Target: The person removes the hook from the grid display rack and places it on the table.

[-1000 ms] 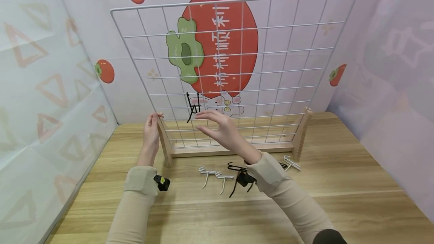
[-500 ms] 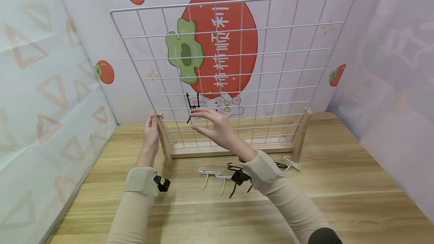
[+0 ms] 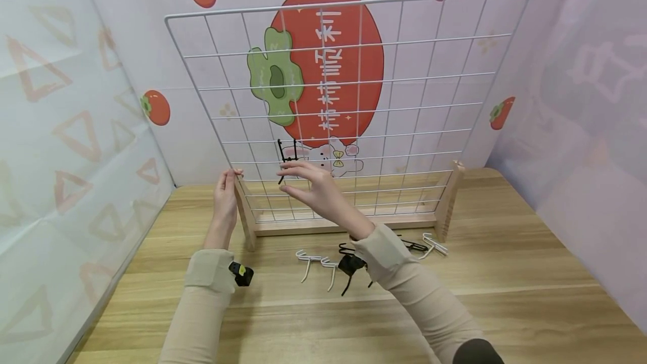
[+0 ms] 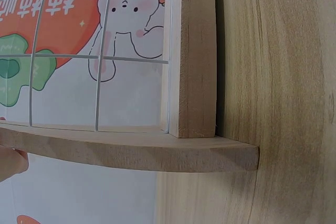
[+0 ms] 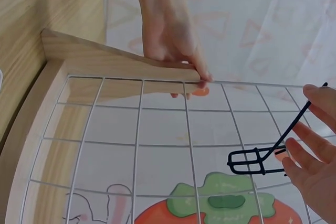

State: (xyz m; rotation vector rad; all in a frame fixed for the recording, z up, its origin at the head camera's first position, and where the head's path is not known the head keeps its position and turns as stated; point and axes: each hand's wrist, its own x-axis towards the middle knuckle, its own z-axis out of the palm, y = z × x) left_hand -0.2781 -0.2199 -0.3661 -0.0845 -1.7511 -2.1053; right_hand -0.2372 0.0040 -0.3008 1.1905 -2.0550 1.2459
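At the left, my left hand [image 3: 225,195] grips the top of a wooden side post [image 3: 245,209], which supports a white wire grid panel [image 3: 374,110]. Its thumb and fingers lie around the post end in the right wrist view. A black double-prong wire hook [image 3: 288,157] hangs on the grid's lower left. My right hand [image 3: 318,187] is right beside this hook, thumb and fingers spread apart. In the right wrist view the hook's slanting prong [image 5: 286,133] runs between the thumb and the fingers, overlapping the thumb tip.
Two white hooks [image 3: 306,263] lie on the table [image 3: 283,319] before the stand. Further right are black hooks [image 3: 414,245], partly hidden by the right sleeve, and another white hook [image 3: 436,244]. A wooden crossbar [image 3: 349,226] joins the stand's posts. A printed cloth wall stands behind.
My right hand has moved left, bringing its spread fingers and thumb up to the hanging black hook. The left hand stays on the post.
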